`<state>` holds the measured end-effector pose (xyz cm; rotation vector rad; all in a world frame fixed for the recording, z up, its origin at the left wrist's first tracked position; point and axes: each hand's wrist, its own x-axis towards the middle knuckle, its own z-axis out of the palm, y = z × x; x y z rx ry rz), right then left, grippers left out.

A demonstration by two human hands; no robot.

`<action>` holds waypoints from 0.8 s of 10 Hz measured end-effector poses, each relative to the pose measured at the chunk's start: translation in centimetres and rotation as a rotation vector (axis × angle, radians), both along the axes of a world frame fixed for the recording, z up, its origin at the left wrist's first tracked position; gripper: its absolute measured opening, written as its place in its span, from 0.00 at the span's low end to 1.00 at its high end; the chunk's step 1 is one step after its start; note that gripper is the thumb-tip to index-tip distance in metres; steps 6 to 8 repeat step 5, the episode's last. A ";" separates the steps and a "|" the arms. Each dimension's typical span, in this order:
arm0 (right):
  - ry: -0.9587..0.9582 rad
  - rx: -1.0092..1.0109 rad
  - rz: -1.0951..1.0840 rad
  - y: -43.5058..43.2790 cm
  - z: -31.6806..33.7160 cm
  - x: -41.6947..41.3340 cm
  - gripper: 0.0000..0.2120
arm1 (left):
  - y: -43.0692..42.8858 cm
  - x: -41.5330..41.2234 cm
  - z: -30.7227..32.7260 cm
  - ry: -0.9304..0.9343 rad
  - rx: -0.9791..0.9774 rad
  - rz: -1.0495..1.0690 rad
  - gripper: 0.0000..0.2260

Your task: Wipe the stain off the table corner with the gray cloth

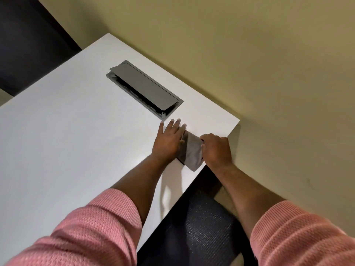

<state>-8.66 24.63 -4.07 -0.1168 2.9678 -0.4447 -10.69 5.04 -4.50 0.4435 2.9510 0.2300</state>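
— Starting with the big picture: you've got the white table (67, 141) filling most of the view, its far right corner pushed up near the beige wall (269, 64), and a grey cable hatch (144, 89) set into the top with its flap tilted up.

— And the job itself — how far along would you call it?

— Hard to say, honestly. No stain shows on the bare corner beyond your hands, so either it's already gone, it's under the cloth, or it's too faint to pick out. I'd judge you're mid-task: the cloth is down on the surface, but the tip of the corner itself sits clear of it.

— Where exactly is the cloth?

— The gray cloth (191, 150) lies folded on the table right at the near edge, just short of the corner, one end poking slightly over the edge. It sits between your two hands, touching both.

— And the hands?

— Your left hand (170, 140) is flat and spread, fingers (177, 124) extended, palm pressing the cloth's left side to the table — not gripping. Your right hand (216, 148) is curled closed, pinching the cloth's right end at the table edge.
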 end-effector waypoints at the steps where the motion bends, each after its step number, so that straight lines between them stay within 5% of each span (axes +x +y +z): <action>1: -0.028 -0.015 0.045 0.2 -0.7 0.2 0.19 | 0.4 0.5 -0.7 -0.090 0.008 -0.030 0.28; 3: -0.121 0.169 0.115 0.7 -2.0 -0.2 0.29 | 1.0 0.9 -2.0 -0.271 -0.060 -0.005 0.35; 8: -0.081 0.128 0.125 0.8 -0.7 0.1 0.30 | 1.1 1.4 -1.1 -0.240 -0.009 0.045 0.38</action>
